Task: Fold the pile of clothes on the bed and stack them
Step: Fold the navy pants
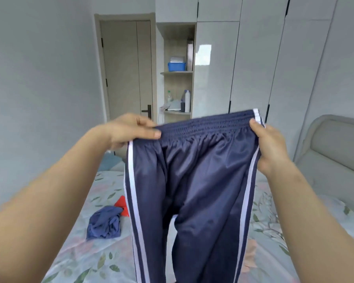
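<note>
Track pants [192, 180], navy with white side stripes, are hanging in the air above the bed [80, 252], well clear of its floral cover.

Head view: the left hand [131, 129] is pinching the left end of the elastic waistband [204, 125], thumb on the near face. The right hand [272, 148] is clamping the right end, thumb on top. Both grips are closed on the fabric, and the waistband is stretching between them, tilting slightly up toward the right. The long axis is running straight down from the grips, with both legs dropping side by side between the forearms. Neither hand is nearer the load; each is carrying one corner. In my judgement, any fold depends on that vertical hang and on bringing the two ends together.

A crumpled blue garment [105, 223] is lying on the bed to the left, touching a red item [122, 203] behind it.

Not verifiable: the hems are running off the bottom edge, the fingers behind the waistband are hidden, and the left hand is slightly blurring. The hanging legs are covering the middle of the bed.
</note>
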